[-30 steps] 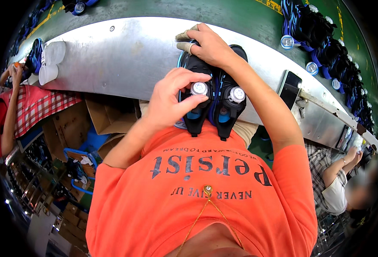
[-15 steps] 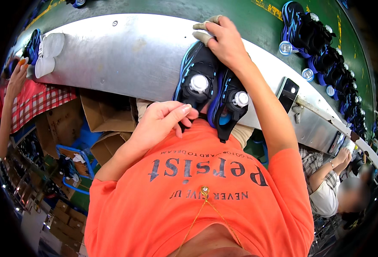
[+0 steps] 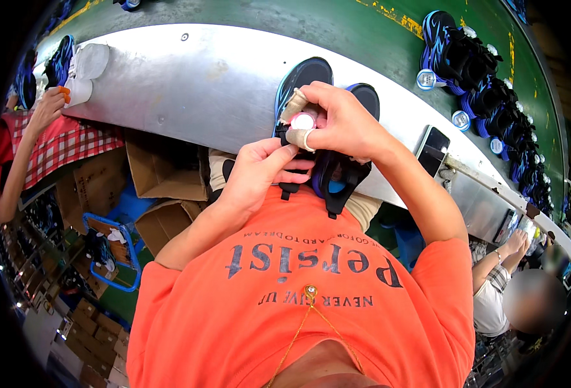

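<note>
At the near edge of the grey metal desk [image 3: 169,84], a pair of black and blue shoes [image 3: 327,123] stands toes away from the person, each with a round dial on its tongue. Both hands are now gathered on the left shoe's white dial [image 3: 303,121], where half a second ago only the right hand was on the pair and the left hung back near the orange shirt [image 3: 311,304]. The right hand [image 3: 347,123] has come down from the toes to the tongue, its taped fingertips pinched around the dial; the left hand [image 3: 259,174] has risen to meet it, thumb and forefinger closed on the black tongue or strap just beneath. Judging by that, the work has moved from steadying the pair to setting or turning this one dial, with the other shoe's dial hidden under the right wrist.

Just to the right of the shoes a dark phone [image 3: 431,147] lies on the desk. Beyond it, on the green belt [image 3: 363,32], a row of similar shoes [image 3: 486,90] curves away. To the left, another person's hand [image 3: 49,103] reaches toward white soles [image 3: 88,64]. Below the desk sit open cardboard boxes [image 3: 162,174].
</note>
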Tool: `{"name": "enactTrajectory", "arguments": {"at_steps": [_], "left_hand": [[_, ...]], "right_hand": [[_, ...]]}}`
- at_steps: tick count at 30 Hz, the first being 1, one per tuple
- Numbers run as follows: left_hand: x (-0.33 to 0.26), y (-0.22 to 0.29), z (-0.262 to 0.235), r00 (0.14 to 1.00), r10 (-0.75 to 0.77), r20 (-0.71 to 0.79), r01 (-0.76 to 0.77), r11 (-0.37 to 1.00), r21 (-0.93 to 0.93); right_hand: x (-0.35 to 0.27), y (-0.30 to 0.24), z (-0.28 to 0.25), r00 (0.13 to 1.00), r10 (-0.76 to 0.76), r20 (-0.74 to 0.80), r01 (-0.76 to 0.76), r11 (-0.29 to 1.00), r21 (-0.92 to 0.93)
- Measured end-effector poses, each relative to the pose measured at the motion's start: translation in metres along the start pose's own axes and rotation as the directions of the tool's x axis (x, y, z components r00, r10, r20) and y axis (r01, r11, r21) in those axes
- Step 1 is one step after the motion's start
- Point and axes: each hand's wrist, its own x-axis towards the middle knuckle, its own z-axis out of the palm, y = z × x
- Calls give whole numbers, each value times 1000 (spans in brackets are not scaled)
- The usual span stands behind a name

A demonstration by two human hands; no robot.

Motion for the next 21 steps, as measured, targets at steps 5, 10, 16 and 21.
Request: {"name": "enactTrajectory", "arguments": {"at_steps": [5,10,16,21], "left_hand": [[-1,3,-4,1000,0,14,1,999,-35],[-3,1,-6,999,19,34,-17,998,-63],[-3,4,-6,1000,6,12,-6,1000,7],[-16,-2,-12,753,440,489,-626,248,740]], "right_hand": [[-1,-20,-16,983,141,116,-141,990,-5],[-10,-36,-11,974,228,-12,-228,973,-21],[-18,-37,9,956,213,-200,-245,958,-152],[-29,-24,3,958,-21,-285,-35,981,-190]]}}
